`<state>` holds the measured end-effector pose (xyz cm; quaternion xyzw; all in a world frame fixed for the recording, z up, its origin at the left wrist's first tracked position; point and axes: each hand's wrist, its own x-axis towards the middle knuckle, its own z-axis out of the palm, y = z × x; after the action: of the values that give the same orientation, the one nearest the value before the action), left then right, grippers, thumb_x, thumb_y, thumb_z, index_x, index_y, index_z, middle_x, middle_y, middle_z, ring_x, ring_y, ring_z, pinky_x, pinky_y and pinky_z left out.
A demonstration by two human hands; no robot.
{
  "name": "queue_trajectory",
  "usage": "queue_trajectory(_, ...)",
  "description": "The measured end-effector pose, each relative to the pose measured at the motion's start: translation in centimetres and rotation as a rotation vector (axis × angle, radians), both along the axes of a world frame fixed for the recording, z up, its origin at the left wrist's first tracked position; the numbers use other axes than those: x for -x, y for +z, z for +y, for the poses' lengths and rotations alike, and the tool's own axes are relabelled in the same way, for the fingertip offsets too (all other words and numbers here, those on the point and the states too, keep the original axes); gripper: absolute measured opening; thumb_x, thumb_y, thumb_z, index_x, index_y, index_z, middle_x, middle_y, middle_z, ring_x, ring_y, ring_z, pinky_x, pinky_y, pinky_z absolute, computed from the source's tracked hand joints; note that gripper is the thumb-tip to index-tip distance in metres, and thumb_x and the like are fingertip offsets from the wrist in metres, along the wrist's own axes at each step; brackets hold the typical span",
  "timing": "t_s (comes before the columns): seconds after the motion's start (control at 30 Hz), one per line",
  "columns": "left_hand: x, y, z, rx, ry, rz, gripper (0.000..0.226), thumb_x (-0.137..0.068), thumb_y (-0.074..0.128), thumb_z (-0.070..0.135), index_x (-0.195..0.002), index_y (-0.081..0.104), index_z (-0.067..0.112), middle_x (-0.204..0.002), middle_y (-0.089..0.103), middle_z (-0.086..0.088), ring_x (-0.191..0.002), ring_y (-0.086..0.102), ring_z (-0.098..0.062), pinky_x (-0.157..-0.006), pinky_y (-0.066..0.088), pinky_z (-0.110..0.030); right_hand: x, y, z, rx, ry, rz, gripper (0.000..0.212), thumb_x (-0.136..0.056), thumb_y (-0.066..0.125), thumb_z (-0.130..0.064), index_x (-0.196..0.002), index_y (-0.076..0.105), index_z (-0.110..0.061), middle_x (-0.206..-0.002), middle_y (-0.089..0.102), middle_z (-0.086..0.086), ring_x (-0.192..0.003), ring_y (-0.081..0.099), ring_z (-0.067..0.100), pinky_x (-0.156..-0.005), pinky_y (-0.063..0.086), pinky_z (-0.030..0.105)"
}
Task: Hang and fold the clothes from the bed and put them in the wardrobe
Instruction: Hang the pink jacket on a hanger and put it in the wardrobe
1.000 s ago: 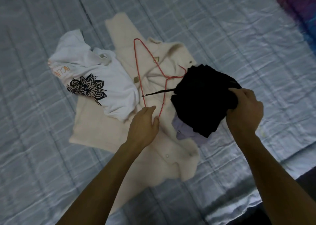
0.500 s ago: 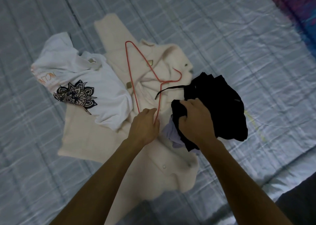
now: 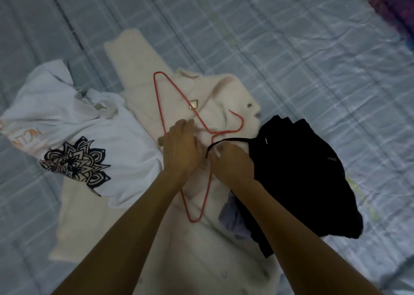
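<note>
A cream coat (image 3: pixel 197 254) lies spread on the bed. On it lies a red wire hanger (image 3: pixel 159 97), hook pointing right. My left hand (image 3: pixel 181 151) rests on the coat over the hanger's left wire, fingers bent down into the fabric. My right hand (image 3: pixel 233 163) is beside the hanger's neck, fingers pinched on a fold of the cream coat, next to a thin black strap. A crumpled black garment (image 3: pixel 302 182) lies right of my right hand, with a lilac garment (image 3: pixel 233 219) partly under it. A white T-shirt (image 3: pixel 89 126) with a black print lies at the left.
The bed sheet (image 3: pixel 291 48) is pale blue checked and wrinkled all around the clothes. A dark patterned cloth (image 3: pixel 394 5) shows at the top right corner. The bed's near edge runs along the bottom right.
My right hand let go of the black garment and moved left to the hanger's neck. My left hand moved up from the hanger's lower end to the coat's collar area.
</note>
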<state>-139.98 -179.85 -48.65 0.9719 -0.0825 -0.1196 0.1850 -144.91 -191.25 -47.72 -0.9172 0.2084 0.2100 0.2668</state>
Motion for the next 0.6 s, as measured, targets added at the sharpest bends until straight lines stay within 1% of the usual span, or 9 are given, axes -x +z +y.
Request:
queue_trajectory(0.07, -1.1, 0.0, 0.6, -0.016, 0.006, -0.045, 0.046, -0.087, 0.051, 0.014, -0.133, 0.048, 0.008, -0.135, 0.049, -0.016, -0.122, 0.046, -0.034, -0.101, 0.036, -0.046, -0.7, -1.0, 1.4, -0.048, -0.081, 0.047, 0.038, -0.092, 0.048, -0.044, -0.105, 0.057, -0.01, -0.106, 0.064, 0.009, -0.098, 0.061, 0.028, -0.082, 0.049, 0.037)
queue_trajectory(0.13, -1.9, 0.1, 1.3, -0.003, 0.013, -0.095, 0.046, -0.087, 0.053, 0.014, -0.133, 0.048, 0.007, -0.137, 0.047, -0.018, -0.126, 0.042, -0.034, -0.105, 0.032, -0.044, -1.6, -2.0, 2.8, -0.168, -0.24, 0.025, 0.043, -0.087, 0.053, -0.046, -0.106, 0.054, -0.007, -0.106, 0.063, 0.011, -0.098, 0.06, 0.029, -0.084, 0.05, 0.04)
queue_trajectory(0.27, -2.6, 0.4, 2.7, 0.001, -0.001, -0.08, 0.047, -0.089, 0.054, 0.017, -0.135, 0.046, 0.008, -0.138, 0.047, -0.017, -0.128, 0.041, -0.034, -0.107, 0.031, -0.043, -3.8, -2.9, 4.3, -0.455, -0.685, -0.054, 0.038, -0.085, 0.06, -0.032, -0.111, 0.054, -0.005, -0.108, 0.065, 0.009, -0.102, 0.06, 0.025, -0.083, 0.045, 0.027)
queue_trajectory(0.3, -2.7, 0.5, 3.0, 0.011, -0.012, -0.076, 0.047, -0.09, 0.052, 0.018, -0.135, 0.046, 0.008, -0.138, 0.047, -0.016, -0.128, 0.041, -0.033, -0.107, 0.031, -0.044, -4.3, -2.7, 4.5, -0.535, -0.791, -0.081, 0.034, -0.086, 0.059, -0.033, -0.109, 0.056, -0.008, -0.105, 0.066, 0.008, -0.1, 0.062, 0.025, -0.085, 0.048, 0.031)
queue_trajectory(0.37, -2.9, 0.9, 3.6, 0.032, -0.03, -0.099, 0.043, -0.093, 0.049, 0.018, -0.135, 0.046, 0.007, -0.136, 0.05, -0.016, -0.125, 0.045, -0.033, -0.107, 0.033, -0.044, -4.9, -2.0, 5.0, -0.595, -0.89, -0.132, 0.036, -0.086, 0.053, -0.048, -0.096, 0.059, -0.014, -0.097, 0.069, 0.007, -0.092, 0.066, 0.028, -0.085, 0.053, 0.042)
queue_trajectory(0.43, -3.2, 1.2, 4.1, 0.043, -0.034, -0.142, 0.04, -0.095, 0.045, 0.018, -0.134, 0.048, 0.007, -0.132, 0.054, -0.016, -0.122, 0.048, -0.033, -0.105, 0.034, -0.044, -5.1, -1.1, 4.9, -0.59, -0.925, -0.176, 0.049, -0.081, 0.046, -0.061, -0.085, 0.06, -0.015, -0.086, 0.069, 0.008, -0.081, 0.068, 0.03, -0.077, 0.056, 0.046)
queue_trajectory(0.47, -3.4, 1.4, 4.3, 0.049, -0.031, -0.159, 0.039, -0.096, 0.043, 0.019, -0.133, 0.048, 0.007, -0.13, 0.055, -0.016, -0.12, 0.05, -0.033, -0.103, 0.034, -0.043, -5.3, -0.5, 4.6, -0.602, -0.947, -0.197, 0.049, -0.083, 0.046, -0.06, -0.083, 0.06, -0.013, -0.08, 0.067, 0.008, -0.07, 0.069, 0.028, -0.069, 0.058, 0.044)
queue_trajectory(0.53, -4.0, 1.9, 4.4, 0.073, -0.019, -0.178, 0.039, -0.097, 0.038, 0.02, -0.133, 0.049, 0.007, -0.128, 0.057, -0.016, -0.116, 0.052, -0.033, -0.101, 0.035, -0.043, -5.4, 0.3, 3.5, -0.659, -0.979, -0.242, 0.039, -0.092, 0.049, -0.045, -0.083, 0.06, -0.008, -0.071, 0.064, 0.006, -0.053, 0.066, 0.019, -0.05, 0.054, 0.033)
queue_trajectory(0.6, -4.6, 2.3, 4.2, 0.114, -0.005, -0.188, 0.038, -0.098, 0.037, 0.018, -0.133, 0.048, 0.007, -0.127, 0.057, -0.016, -0.114, 0.052, -0.033, -0.1, 0.035, -0.041, -5.4, 1.2, 2.3, -0.683, -1.015, -0.319, 0.031, -0.094, 0.052, -0.037, -0.084, 0.06, -0.009, -0.075, 0.064, 0.002, -0.058, 0.067, 0.015, -0.045, 0.049, 0.027)
